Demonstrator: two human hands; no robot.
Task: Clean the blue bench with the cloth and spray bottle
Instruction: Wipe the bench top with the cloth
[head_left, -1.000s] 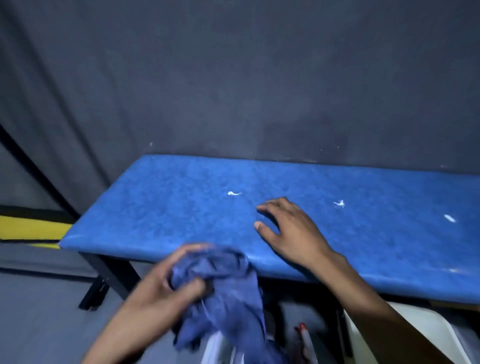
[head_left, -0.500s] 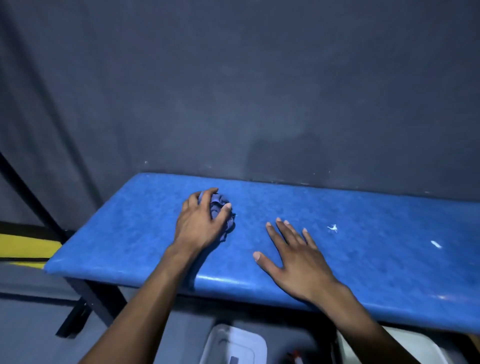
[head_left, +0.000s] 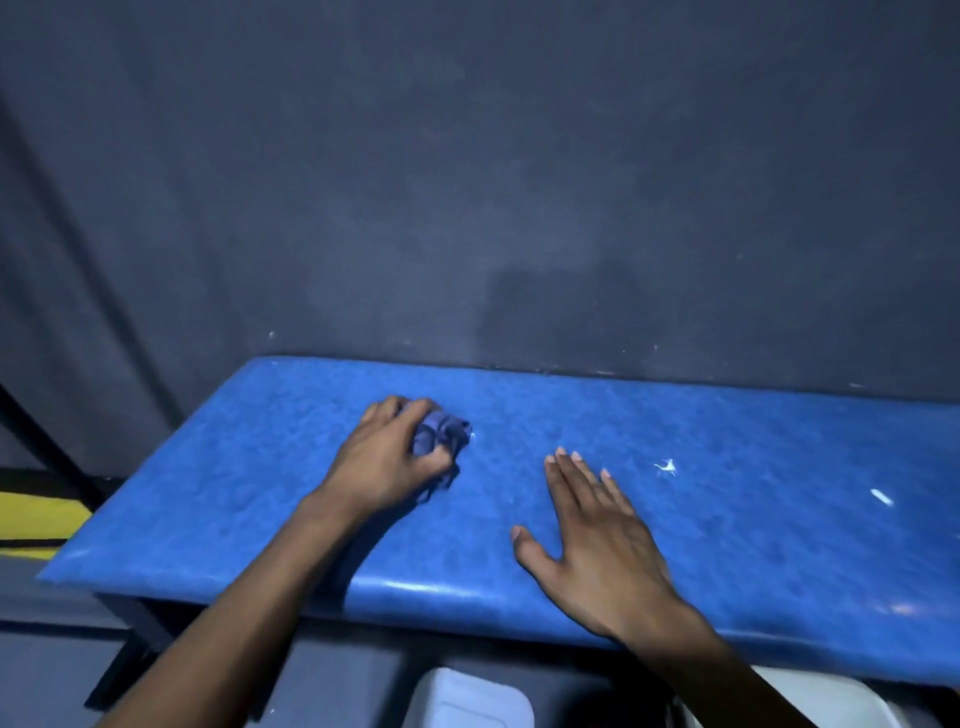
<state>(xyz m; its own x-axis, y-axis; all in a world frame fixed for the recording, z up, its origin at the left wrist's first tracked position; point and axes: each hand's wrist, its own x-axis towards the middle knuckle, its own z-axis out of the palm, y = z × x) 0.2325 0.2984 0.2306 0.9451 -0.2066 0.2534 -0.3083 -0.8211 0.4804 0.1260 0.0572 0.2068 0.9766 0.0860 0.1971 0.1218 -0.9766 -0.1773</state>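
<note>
The blue table (head_left: 727, 519) runs along a dark grey wall (head_left: 467, 182), its padded top filling the middle of the view. The left hand (head_left: 387, 457) rests on the left half of the top, its grip clenched round a bunched blue cloth (head_left: 441, 434), which is pressed against the surface. The right hand (head_left: 597, 535) lies flat just to the right, fingers straight and spread, its grip released and holding nothing, palm on the table near the front edge. Further right, two white specks sit on the top: a splayed one (head_left: 667, 467) just beyond the right fingertips and a small streak (head_left: 881, 497) well apart from it. Below the front edge, two pale containers (head_left: 467, 699) show partly, blurred. A yellow stripe (head_left: 36, 514) and a dark slanted bar (head_left: 47, 441) stand at far left. The spray bottle cannot be made out.
</note>
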